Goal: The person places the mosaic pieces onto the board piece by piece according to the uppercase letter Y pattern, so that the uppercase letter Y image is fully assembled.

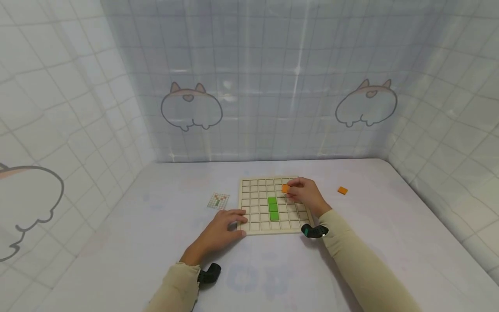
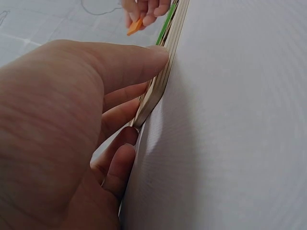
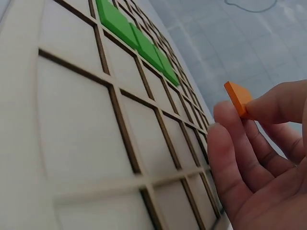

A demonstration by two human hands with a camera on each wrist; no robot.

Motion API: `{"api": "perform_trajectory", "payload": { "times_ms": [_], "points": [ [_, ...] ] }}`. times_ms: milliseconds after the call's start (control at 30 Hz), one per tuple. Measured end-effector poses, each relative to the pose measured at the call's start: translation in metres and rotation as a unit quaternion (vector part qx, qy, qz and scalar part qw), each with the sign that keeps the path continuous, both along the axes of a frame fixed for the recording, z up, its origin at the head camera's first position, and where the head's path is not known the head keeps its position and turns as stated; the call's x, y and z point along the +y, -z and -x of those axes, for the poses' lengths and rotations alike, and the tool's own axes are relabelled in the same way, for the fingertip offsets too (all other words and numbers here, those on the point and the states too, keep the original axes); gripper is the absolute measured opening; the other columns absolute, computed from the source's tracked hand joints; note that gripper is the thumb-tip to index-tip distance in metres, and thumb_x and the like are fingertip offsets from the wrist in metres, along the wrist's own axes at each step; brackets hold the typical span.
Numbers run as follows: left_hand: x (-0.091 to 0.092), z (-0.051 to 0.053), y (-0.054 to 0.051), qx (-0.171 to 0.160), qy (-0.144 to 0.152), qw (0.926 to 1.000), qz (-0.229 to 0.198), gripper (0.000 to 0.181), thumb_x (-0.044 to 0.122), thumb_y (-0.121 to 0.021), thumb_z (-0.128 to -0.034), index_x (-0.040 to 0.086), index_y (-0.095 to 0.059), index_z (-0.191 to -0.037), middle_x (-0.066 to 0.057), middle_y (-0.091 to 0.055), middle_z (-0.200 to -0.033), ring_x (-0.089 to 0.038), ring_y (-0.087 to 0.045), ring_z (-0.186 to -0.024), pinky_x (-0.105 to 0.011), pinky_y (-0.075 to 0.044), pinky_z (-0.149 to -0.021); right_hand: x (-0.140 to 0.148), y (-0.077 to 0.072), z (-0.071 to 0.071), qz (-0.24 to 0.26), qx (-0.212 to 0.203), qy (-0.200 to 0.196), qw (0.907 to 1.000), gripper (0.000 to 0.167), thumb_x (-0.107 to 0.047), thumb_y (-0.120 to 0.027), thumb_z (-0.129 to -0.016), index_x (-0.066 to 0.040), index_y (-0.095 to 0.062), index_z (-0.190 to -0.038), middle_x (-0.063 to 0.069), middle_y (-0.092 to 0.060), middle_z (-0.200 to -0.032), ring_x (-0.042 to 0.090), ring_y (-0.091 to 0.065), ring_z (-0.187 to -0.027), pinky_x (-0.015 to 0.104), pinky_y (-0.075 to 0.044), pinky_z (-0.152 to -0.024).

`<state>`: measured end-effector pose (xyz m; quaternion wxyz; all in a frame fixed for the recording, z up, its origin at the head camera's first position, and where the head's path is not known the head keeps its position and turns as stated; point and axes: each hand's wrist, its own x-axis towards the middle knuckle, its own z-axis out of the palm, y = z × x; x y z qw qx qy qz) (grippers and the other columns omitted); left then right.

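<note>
White table (image 1: 128, 242) bears wooden grid board (image 1: 253, 201). Left hand (image 1: 221, 229), fingers loosely spread, touches board's near left corner; right hand (image 1: 308, 193) over far right part. Pattern card (image 1: 218, 200) just left of board. Three green tiles (image 1: 273, 208), column mid-board. Orange tile (image 1: 285, 188) pinched in right hand; second orange tile (image 1: 342, 190) right of board.

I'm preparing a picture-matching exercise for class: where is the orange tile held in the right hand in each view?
Head: the orange tile is right of centre, below mid-height.
Left wrist: the orange tile is near the top, slightly left of centre.
Right wrist: the orange tile is right of centre, slightly above mid-height.
Shared landmark: green on the board.
</note>
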<state>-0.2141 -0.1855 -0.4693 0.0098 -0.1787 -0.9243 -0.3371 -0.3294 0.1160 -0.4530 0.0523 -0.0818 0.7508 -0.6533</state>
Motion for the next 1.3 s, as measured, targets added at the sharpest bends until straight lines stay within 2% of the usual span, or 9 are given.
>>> {"api": "perform_trajectory", "payload": {
  "times_ms": [133,200,333,400,533,800,1033,1133,1300],
  "points": [
    [0.002,-0.006,0.004,-0.012,0.001,0.9999,-0.006,0.033,0.026,-0.077,-0.0883,0.020,-0.072,-0.120,0.008,-0.055,-0.144,-0.025,-0.040,-0.138,-0.051,-0.029,-0.113,-0.007,0.005,-0.006,-0.011,0.004,-0.005,0.9999,0.023,-0.004,-0.061,-0.096,0.004,-0.062,-0.118,0.022,-0.064,-0.117,0.028,-0.071,-0.092,0.035,-0.059,-0.076],
    [0.001,-0.006,0.003,-0.018,-0.002,0.9998,-0.007,0.033,0.027,-0.077,-0.0885,0.021,-0.071,-0.120,0.009,-0.054,-0.144,-0.024,-0.040,-0.137,-0.050,-0.032,-0.111,-0.010,0.004,-0.004,-0.008,0.005,-0.011,0.9999,0.023,-0.005,-0.060,-0.097,0.004,-0.062,-0.118,0.021,-0.063,-0.118,0.029,-0.071,-0.094,0.034,-0.058,-0.078],
    [-0.001,0.006,-0.001,-0.012,-0.003,0.9999,0.002,0.033,0.028,-0.076,-0.0895,0.022,-0.071,-0.122,0.012,-0.052,-0.145,-0.021,-0.039,-0.137,-0.046,-0.032,-0.111,-0.015,-0.004,0.007,0.009,0.011,-0.018,0.9997,0.023,-0.006,-0.060,-0.097,0.002,-0.062,-0.118,0.019,-0.063,-0.118,0.030,-0.069,-0.098,0.036,-0.057,-0.083],
    [-0.001,0.012,-0.002,-0.008,0.006,0.9999,0.006,0.034,0.029,-0.075,-0.0903,0.021,-0.070,-0.123,0.011,-0.052,-0.146,-0.022,-0.039,-0.137,-0.047,-0.032,-0.111,-0.016,-0.007,0.011,0.013,0.013,-0.018,0.9997,0.023,-0.005,-0.060,-0.096,0.002,-0.062,-0.118,0.019,-0.063,-0.117,0.032,-0.069,-0.098,0.036,-0.057,-0.083],
    [-0.003,0.018,-0.005,-0.014,0.016,0.9997,0.010,0.037,0.031,-0.074,-0.0913,0.019,-0.069,-0.126,0.010,-0.050,-0.148,-0.022,-0.038,-0.138,-0.047,-0.031,-0.112,-0.022,-0.011,0.016,-0.005,0.016,-0.014,0.9998,0.023,-0.005,-0.061,-0.096,0.001,-0.063,-0.117,0.017,-0.065,-0.116,0.031,-0.069,-0.097,0.037,-0.058,-0.082],
    [-0.006,0.011,-0.002,-0.031,0.021,0.9992,0.012,0.038,0.031,-0.073,-0.0916,0.017,-0.069,-0.127,0.007,-0.049,-0.149,-0.024,-0.036,-0.138,-0.048,-0.030,-0.111,-0.035,-0.005,0.013,-0.037,0.016,-0.013,0.9991,0.021,-0.007,-0.063,-0.096,-0.001,-0.066,-0.116,0.014,-0.067,-0.112,0.028,-0.070,-0.095,0.034,-0.058,-0.078],
    [-0.011,0.018,-0.009,-0.029,0.028,0.9991,0.016,0.039,0.031,-0.072,-0.0922,0.017,-0.068,-0.128,0.007,-0.049,-0.149,-0.024,-0.037,-0.137,-0.048,-0.031,-0.110,-0.047,-0.006,0.024,-0.055,0.020,-0.022,0.9980,0.021,-0.009,-0.065,-0.095,-0.004,-0.068,-0.115,0.013,-0.067,-0.113,0.027,-0.070,-0.094,0.034,-0.057,-0.080],
    [-0.012,0.018,-0.008,-0.029,0.030,0.9990,0.016,0.039,0.031,-0.072,-0.0927,0.017,-0.068,-0.128,0.007,-0.049,-0.150,-0.024,-0.036,-0.138,-0.048,-0.031,-0.110,-0.051,-0.002,0.025,-0.077,0.025,-0.016,0.9966,0.018,-0.011,-0.067,-0.094,-0.007,-0.070,-0.111,0.010,-0.068,-0.112,0.024,-0.068,-0.095,0.034,-0.056,-0.082],
    [-0.011,0.014,-0.001,-0.036,0.037,0.9987,0.008,0.039,0.033,-0.071,-0.0932,0.017,-0.068,-0.128,0.006,-0.048,-0.150,-0.026,-0.035,-0.140,-0.049,-0.028,-0.112,-0.055,0.004,0.019,-0.119,0.028,-0.008,0.9925,0.015,-0.012,-0.068,-0.093,-0.010,-0.071,-0.107,0.006,-0.068,-0.109,0.021,-0.064,-0.096,0.034,-0.054,-0.081]
  ]
}}
